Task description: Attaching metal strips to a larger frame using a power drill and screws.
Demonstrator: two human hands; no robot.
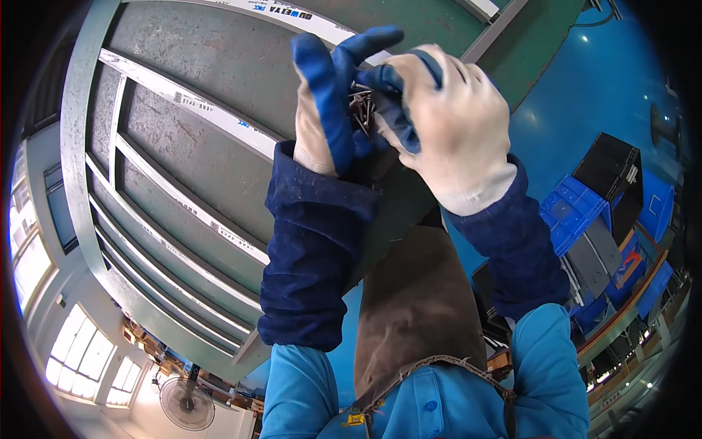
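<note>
My left hand (324,110), in a white glove with a blue coated palm, is cupped over the workbench edge with its fingers raised and curled. In its palm lies a handful of thin, shiny metal pins (361,106), like nails or rivets; their exact kind is too small to tell. My right hand (461,124), gloved the same way, reaches over that palm from the right. Its fingers are bent closed beside the pins, and its fingertips are partly hidden, so what they pinch cannot be made out.
Pale metal bars with printed film form a frame (190,99) on the dark green workbench (219,55). Blue crates (574,212) and black bins (608,164) stand at the right on the blue floor (563,110). A fan (187,402) is at the lower left.
</note>
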